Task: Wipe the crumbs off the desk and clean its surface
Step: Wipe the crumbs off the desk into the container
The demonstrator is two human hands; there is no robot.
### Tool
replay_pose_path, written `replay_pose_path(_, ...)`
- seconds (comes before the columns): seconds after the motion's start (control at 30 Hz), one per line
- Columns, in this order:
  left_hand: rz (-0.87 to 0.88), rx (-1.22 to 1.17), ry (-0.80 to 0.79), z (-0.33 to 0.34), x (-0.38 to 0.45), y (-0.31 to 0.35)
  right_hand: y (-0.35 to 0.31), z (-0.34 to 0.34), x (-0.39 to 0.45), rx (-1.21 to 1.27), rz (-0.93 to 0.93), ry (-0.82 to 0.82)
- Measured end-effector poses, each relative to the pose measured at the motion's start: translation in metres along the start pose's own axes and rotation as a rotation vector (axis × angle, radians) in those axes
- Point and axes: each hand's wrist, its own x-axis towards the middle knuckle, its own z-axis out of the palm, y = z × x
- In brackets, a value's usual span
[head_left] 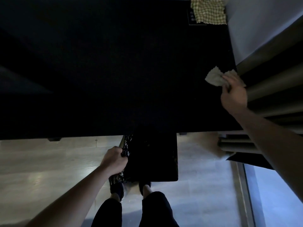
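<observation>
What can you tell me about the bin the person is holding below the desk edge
The bin looks rectangular and black, lined with a crinkly, glossy black bag that spills over its left rim. It sits just below the near edge of the dark desk, its far side tucked under it, above the person's feet. The left hand grips the left rim and the bag. Its inside is too dark to see; whether it rests on the floor is unclear.

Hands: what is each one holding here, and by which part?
The right hand pinches a crumpled tissue at its near edge, over the desk. The left hand grips the bin by its bag-lined left rim.
</observation>
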Motion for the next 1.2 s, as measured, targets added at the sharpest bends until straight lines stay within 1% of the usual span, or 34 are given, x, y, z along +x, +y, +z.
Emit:
replay_pose_path(0.1, 0.014, -0.019, 0.007, 0.004, -0.002, 0.002, -0.003, 0.016, -0.002, -0.177, -0.013, 0.009)
replay_pose_path(0.17, 0.011, -0.041, 0.008, 0.007, -0.003, 0.004, -0.019, 0.026, -0.018, -0.226, -0.062, 0.029)
replay_pose_path(0.3, -0.028, -0.07, -0.009, 0.01, -0.006, 0.006, -0.063, 0.039, -0.078, -0.102, -0.203, -0.062)
replay_pose_path(0.43, -0.016, -0.079, -0.028, 0.009, -0.009, 0.007, -0.098, 0.05, -0.151, 0.049, -0.379, -0.262)
replay_pose_path(0.53, 0.018, -0.046, -0.03, 0.008, -0.009, 0.008, -0.105, 0.045, -0.184, 0.213, -0.417, -0.374)
replay_pose_path(0.6, 0.028, -0.025, -0.024, 0.008, -0.007, 0.007, -0.105, 0.036, -0.184, 0.289, -0.399, -0.413)
replay_pose_path(0.63, 0.03, -0.016, -0.021, 0.007, -0.006, 0.006, -0.103, 0.031, -0.173, 0.304, -0.379, -0.39)
replay_pose_path(0.73, 0.026, -0.001, -0.014, 0.004, -0.004, 0.005, -0.086, 0.023, -0.11, 0.295, -0.244, -0.226)
replay_pose_path(0.83, 0.019, -0.007, -0.007, 0.003, -0.002, 0.008, -0.059, 0.016, -0.029, 0.213, -0.168, -0.03)
replay_pose_path(0.9, 0.021, -0.021, -0.01, 0.002, -0.002, 0.009, -0.037, 0.014, 0.022, 0.148, -0.059, 0.039)
replay_pose_path(0.97, 0.033, -0.026, -0.008, 0.001, -0.002, 0.011, -0.023, 0.01, 0.064, 0.079, 0.033, 0.041)
replay_pose_path(1.03, 0.058, -0.019, -0.007, -0.001, -0.003, 0.012, -0.017, 0.007, 0.096, 0.011, 0.06, 0.024)
replay_pose_path(1.13, 0.082, -0.027, -0.013, -0.005, -0.004, 0.013, -0.017, 0.007, 0.131, -0.091, 0.106, -0.093)
replay_pose_path(1.2, 0.078, -0.032, -0.004, -0.006, -0.005, 0.013, -0.015, 0.01, 0.141, -0.12, 0.175, -0.172)
